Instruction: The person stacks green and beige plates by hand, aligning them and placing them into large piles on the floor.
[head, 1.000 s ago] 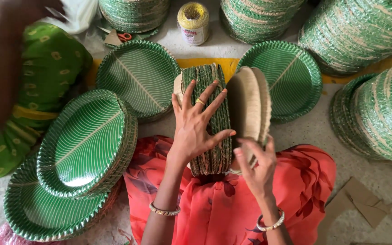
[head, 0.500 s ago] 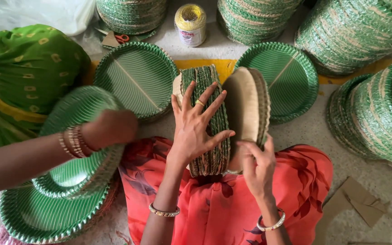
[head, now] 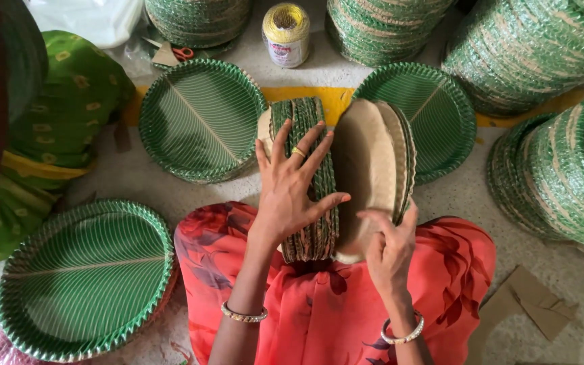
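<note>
On my lap, over red cloth, stands a bundle of green paper plates on edge. My left hand lies spread flat across its rim, fingers apart, pressing it. To the right, a few plates lean away from the bundle, their tan undersides showing. My right hand grips the lower edge of these tilted plates, thumb in the gap between them and the bundle.
Green plate stacks lie on the floor: front left, middle left, middle right, with tall stacks right and behind. A twine spool and scissors sit at the back. A person in green cloth sits left.
The other person's arm, which reached over the front-left plates, has pulled back out of the way; that upper pile of plates is gone, leaving one stack. My hands stayed on the bundle.
</note>
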